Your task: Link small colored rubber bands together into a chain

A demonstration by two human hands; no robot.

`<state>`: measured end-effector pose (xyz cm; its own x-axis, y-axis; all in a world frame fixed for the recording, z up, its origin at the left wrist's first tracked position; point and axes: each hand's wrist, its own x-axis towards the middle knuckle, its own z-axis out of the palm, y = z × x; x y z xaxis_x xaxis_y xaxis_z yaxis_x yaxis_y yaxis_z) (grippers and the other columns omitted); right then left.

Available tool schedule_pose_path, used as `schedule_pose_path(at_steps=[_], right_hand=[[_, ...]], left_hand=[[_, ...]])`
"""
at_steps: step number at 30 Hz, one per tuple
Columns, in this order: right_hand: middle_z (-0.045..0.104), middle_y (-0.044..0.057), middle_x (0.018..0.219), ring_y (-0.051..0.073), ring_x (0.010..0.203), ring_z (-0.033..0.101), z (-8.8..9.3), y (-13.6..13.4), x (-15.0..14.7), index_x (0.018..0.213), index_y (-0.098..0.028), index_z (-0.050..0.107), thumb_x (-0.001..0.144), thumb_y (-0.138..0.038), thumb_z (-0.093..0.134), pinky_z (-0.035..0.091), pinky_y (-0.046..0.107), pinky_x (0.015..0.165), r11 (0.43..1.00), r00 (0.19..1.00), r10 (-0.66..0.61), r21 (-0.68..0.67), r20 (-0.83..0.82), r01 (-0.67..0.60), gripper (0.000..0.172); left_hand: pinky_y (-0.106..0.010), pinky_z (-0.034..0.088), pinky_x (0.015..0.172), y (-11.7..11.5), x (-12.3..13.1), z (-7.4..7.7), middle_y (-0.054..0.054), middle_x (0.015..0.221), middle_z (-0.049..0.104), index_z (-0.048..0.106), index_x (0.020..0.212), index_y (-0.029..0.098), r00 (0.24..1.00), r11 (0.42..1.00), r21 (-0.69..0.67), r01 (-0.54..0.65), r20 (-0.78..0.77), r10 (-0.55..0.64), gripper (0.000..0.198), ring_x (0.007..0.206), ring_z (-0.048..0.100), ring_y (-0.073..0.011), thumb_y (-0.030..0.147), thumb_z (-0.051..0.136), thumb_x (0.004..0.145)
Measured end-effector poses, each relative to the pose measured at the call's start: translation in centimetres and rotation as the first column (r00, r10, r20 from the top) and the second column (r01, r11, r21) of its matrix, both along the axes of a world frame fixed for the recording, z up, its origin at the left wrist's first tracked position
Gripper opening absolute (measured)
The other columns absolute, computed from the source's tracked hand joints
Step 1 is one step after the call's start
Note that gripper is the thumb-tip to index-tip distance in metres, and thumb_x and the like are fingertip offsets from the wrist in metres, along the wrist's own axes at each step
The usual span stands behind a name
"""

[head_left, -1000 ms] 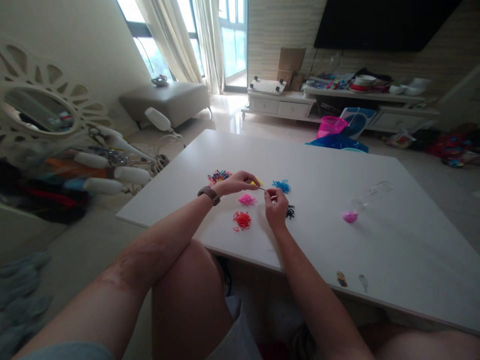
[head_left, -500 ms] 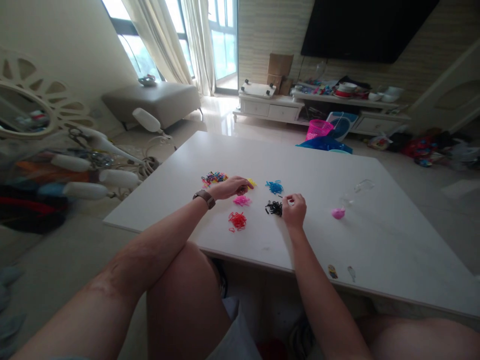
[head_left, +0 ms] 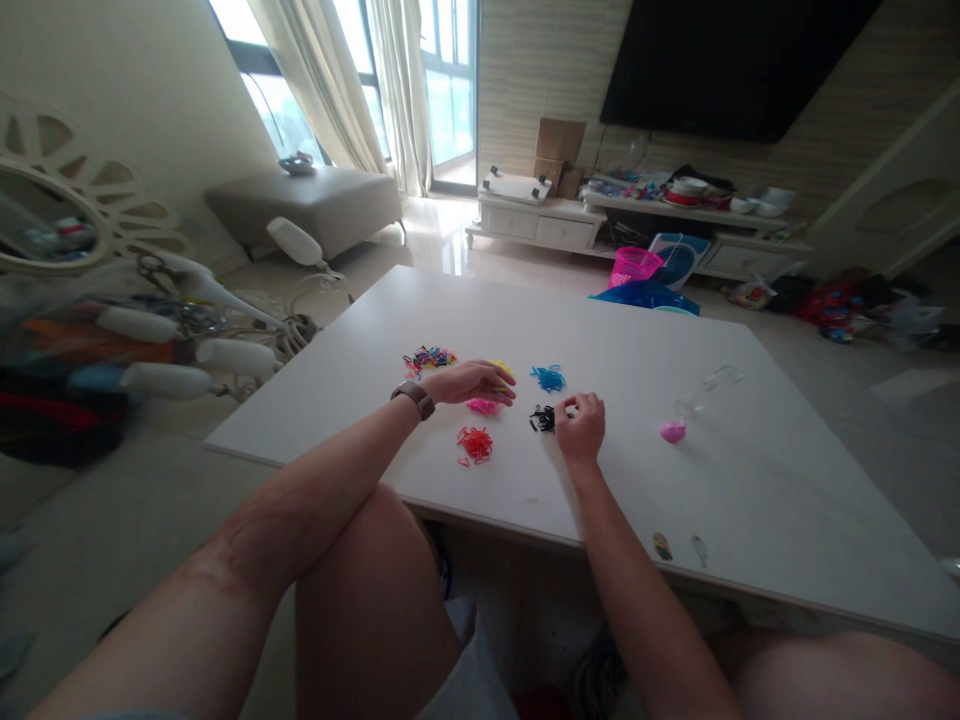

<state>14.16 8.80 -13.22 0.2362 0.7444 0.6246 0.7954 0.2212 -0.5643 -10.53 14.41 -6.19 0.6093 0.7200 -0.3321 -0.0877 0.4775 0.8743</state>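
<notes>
My left hand [head_left: 471, 382], with a watch [head_left: 414, 398] on its wrist, hovers between a yellow pile [head_left: 501, 368] and a pink pile [head_left: 482, 406], its fingers stretched to the right. It partly covers both. My right hand [head_left: 582, 424] is at the right side of a black pile [head_left: 541, 418], thumb and fingers pinched together; what lies between the fingertips is too small to make out. The piles are small thin pieces that look like rubber bands. Further piles are blue [head_left: 550, 378], red [head_left: 475, 445] and mixed colours [head_left: 429, 359].
Right on the white table [head_left: 480, 310] lie a pink lump [head_left: 673, 431] and a clear plastic piece [head_left: 722, 377]. A small yellow figure [head_left: 661, 545] and a small pale item [head_left: 699, 549] are near the front edge. Beyond the table stands a pink basket [head_left: 634, 266].
My left hand has shifted slightly right and its fingers have straightened out from a curled pose. My right hand has moved a little left and down, closer onto the black pile.
</notes>
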Motion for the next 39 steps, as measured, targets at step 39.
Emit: schedule_pose_path(at_steps=[39], right_hand=[[0.058, 0.004, 0.091, 0.02, 0.09, 0.06, 1.0, -1.8, -3.1, 0.087, -0.023, 0.069, 0.09, -0.023, 0.064, 0.051, 0.037, 0.083, 0.838, 0.838, 0.544, 0.058, -0.035, -0.542, 0.006]], left_hand=[[-0.03, 0.056, 0.094, -0.6, 0.8, -1.2, -0.013, 0.099, 0.079, 0.074, 0.102, 0.013, 0.959, 0.939, 0.215, 0.267, -0.157, -0.237, 0.036, 0.098, 0.075, -0.0204, 0.03, 0.087, 0.073]])
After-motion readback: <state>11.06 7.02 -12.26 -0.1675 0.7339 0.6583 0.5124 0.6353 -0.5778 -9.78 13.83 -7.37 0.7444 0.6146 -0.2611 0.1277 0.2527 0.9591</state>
